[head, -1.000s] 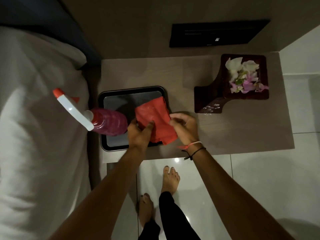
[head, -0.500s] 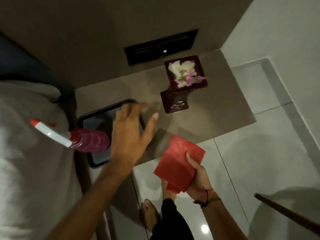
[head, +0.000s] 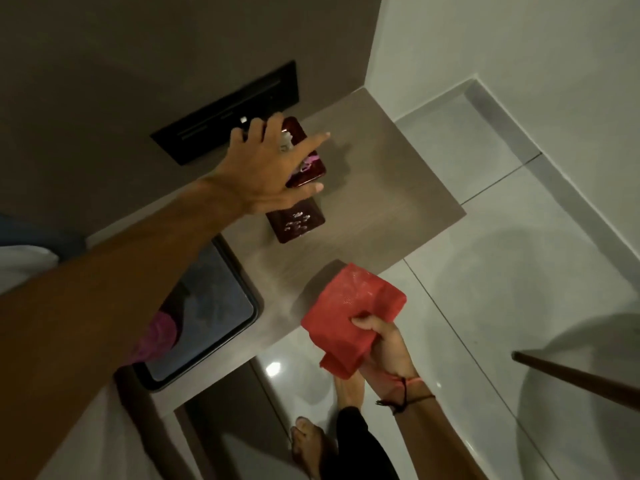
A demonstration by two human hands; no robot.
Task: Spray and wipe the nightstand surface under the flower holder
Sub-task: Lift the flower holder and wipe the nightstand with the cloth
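A dark red flower holder [head: 300, 221] with pale petals stands on the brown nightstand [head: 377, 206] near the back wall. My left hand [head: 273, 168] hovers over its top with fingers spread, hiding most of the petals; I cannot tell if it touches. My right hand [head: 382, 344] holds a folded red cloth [head: 349, 317] over the nightstand's front edge. The pink spray bottle [head: 157, 336] stands on the black tray [head: 221, 306], mostly hidden behind my left forearm.
A black panel [head: 207, 123] is set in the wall behind the nightstand. White bedding [head: 24, 265] lies at the left. Glossy floor tiles [head: 519, 271] spread to the right, where a dark wooden stick [head: 575, 379] slants in. My bare feet [head: 311, 445] stand below.
My left hand let go of the cloth and reached from the tray to above the flower holder. My right hand drew the cloth back off the tray to the front edge. The view swung right.
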